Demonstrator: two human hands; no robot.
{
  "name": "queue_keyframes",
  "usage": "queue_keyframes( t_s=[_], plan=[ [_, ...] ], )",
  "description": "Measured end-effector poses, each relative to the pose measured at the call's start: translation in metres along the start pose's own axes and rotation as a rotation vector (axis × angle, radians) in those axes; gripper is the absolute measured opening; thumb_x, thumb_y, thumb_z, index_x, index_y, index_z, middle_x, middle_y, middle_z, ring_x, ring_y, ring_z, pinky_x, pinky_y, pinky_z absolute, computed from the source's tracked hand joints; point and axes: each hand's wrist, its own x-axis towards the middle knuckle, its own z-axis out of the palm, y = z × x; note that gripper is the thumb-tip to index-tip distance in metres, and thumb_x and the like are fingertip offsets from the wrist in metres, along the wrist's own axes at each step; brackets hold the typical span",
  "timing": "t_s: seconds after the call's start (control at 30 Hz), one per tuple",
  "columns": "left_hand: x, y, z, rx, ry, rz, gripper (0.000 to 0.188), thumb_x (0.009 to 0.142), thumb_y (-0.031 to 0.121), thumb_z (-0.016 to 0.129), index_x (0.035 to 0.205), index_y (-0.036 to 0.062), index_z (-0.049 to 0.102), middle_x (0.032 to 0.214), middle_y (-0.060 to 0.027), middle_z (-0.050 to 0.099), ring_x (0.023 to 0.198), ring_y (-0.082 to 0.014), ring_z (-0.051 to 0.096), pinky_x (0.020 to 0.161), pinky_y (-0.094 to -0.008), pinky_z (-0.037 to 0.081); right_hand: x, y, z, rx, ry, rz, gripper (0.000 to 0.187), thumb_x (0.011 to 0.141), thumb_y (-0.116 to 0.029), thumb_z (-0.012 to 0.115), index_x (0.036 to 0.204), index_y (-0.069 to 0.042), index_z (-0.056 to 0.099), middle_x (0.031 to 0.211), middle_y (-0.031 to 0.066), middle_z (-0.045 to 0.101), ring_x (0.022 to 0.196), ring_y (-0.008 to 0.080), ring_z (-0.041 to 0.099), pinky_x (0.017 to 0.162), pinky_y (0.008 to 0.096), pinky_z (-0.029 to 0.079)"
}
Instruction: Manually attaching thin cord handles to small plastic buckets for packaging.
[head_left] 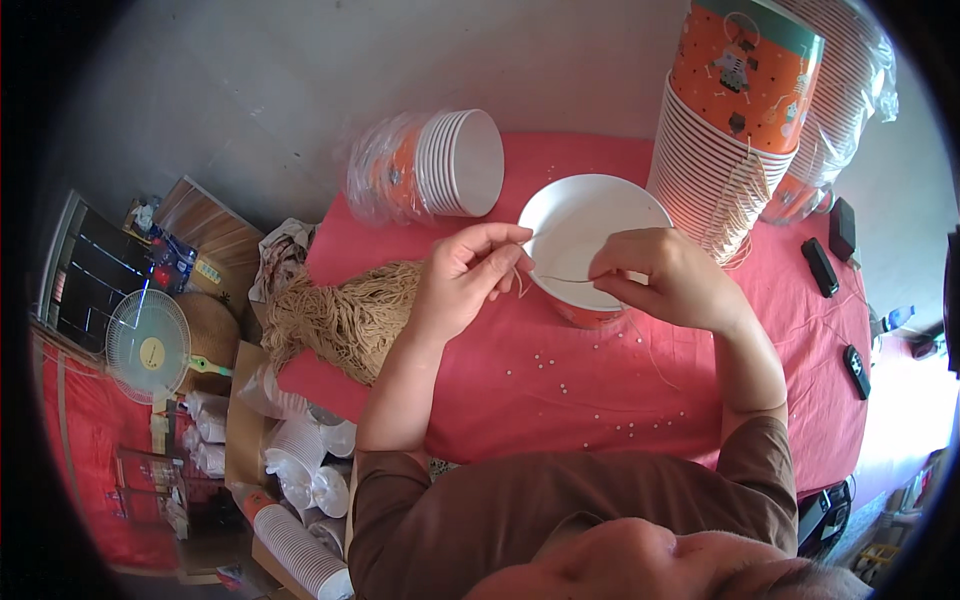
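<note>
An orange paper bucket with a white inside (585, 215) stands on the pink tablecloth in front of me, its mouth upward. A thin cord (565, 280) runs between my hands across the near side of its mouth. My left hand (470, 275), at the bucket's left rim, pinches the cord, and a short loose end hangs below the fingers. My right hand (670, 275) is closed on the cord over the right rim; its fingertips are partly hidden. From there a long tail (655, 355) trails down onto the cloth. The near rim and my hands cover part of the bucket.
A thick bundle of tan cords (345, 320) lies left. Behind it, nested buckets (465, 165) rest on their side in plastic. A tall bucket stack (715, 150) with cords hanging rises at right, near black devices (820, 267). White bits (562, 387) dot the pink cloth (500, 420).
</note>
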Motion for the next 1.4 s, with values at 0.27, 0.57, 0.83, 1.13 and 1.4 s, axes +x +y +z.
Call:
queue_keyframes(
  t_s=[0.27,0.57,0.83,1.13,1.4],
  plan=[
    [0.0,-0.007,0.014,0.094,0.009,-0.007,0.012,0.097,0.002,0.058,0.102,-0.0038,0.068,0.079,-0.004,0.069,0.07,-0.0073,0.061,0.063,-0.0224,0.049,0.03,-0.001,0.006,-0.099,0.164,-0.221,0.01,0.082,-0.001,0.071,0.09,-0.001,0.067,0.078,0.0117,0.068,0.07,0.0265,0.068,0.061,0.0356,0.052],
    [0.0,-0.014,0.015,0.164,-0.02,-0.031,0.01,0.093,0.007,0.067,0.097,-0.0022,0.068,0.077,0.0023,0.064,0.068,-0.0008,0.053,0.058,-0.0187,0.042,0.039,0.007,0.022,-0.075,0.258,-0.103,0.009,0.083,-0.002,0.07,0.091,-0.001,0.068,0.077,0.0119,0.069,0.068,0.0245,0.069,0.057,0.034,0.053],
    [0.009,-0.018,0.0,-0.13,0.02,-0.111,0.013,0.094,0.011,0.066,0.102,0.0005,0.065,0.078,0.0036,0.059,0.062,-0.0006,0.045,0.051,-0.0166,0.033,0.037,0.019,0.021,-0.318,0.347,-0.099,0.015,0.081,0.0,0.069,0.095,-0.002,0.067,0.089,0.0117,0.068,0.071,0.0289,0.068,0.059,0.0359,0.053],
    [0.009,-0.021,0.002,-0.246,0.062,-0.182,0.015,0.094,0.015,0.066,0.102,0.0022,0.064,0.073,0.0058,0.052,0.06,-0.0005,0.039,0.049,-0.0171,0.025,0.036,0.006,0.032,-0.377,0.307,-0.402,0.016,0.075,-0.012,0.074,0.09,-0.007,0.066,0.084,0.0053,0.065,0.075,0.0255,0.067,0.068,0.0385,0.054],
    [0.007,-0.016,-0.004,-0.222,-0.031,-0.16,0.015,0.094,0.011,0.067,0.104,-0.0011,0.067,0.085,0.0002,0.065,0.071,-0.0038,0.056,0.061,-0.0184,0.044,0.037,0.007,0.022,-0.385,0.361,-0.392,0.013,0.075,-0.009,0.072,0.085,-0.005,0.064,0.081,0.0072,0.064,0.072,0.0267,0.066,0.067,0.0383,0.053]
  ],
)
